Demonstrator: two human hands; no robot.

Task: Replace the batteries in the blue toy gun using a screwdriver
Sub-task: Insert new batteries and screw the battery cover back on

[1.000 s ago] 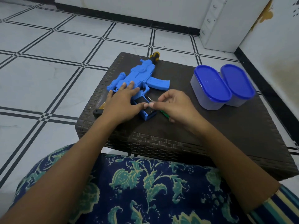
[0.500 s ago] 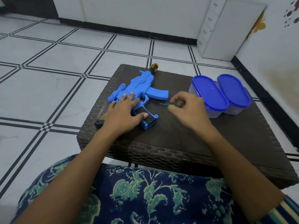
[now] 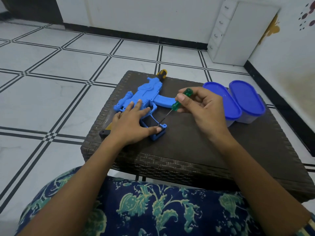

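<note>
The blue toy gun (image 3: 147,92) lies flat on the dark woven table (image 3: 196,142), its yellow-and-black muzzle pointing away from me. My left hand (image 3: 134,125) presses down on its body with straight fingers, the thumb resting on the dark battery cover of the grip (image 3: 157,132). My right hand (image 3: 202,108) pinches the green-handled screwdriver (image 3: 180,101) between thumb and fingers. Its thin shaft slants down and left, with the tip at the battery cover beside my left thumb.
Two clear containers with blue lids (image 3: 225,101) (image 3: 247,97) stand at the table's right side, just behind my right hand. A black-and-yellow piece (image 3: 106,131) sticks out at the table's left edge. A white drawer cabinet (image 3: 238,31) stands by the far wall.
My right hand has lifted the green screwdriver off the table and brought its tip to the gun's grip. My left hand stays pressed on the gun.
</note>
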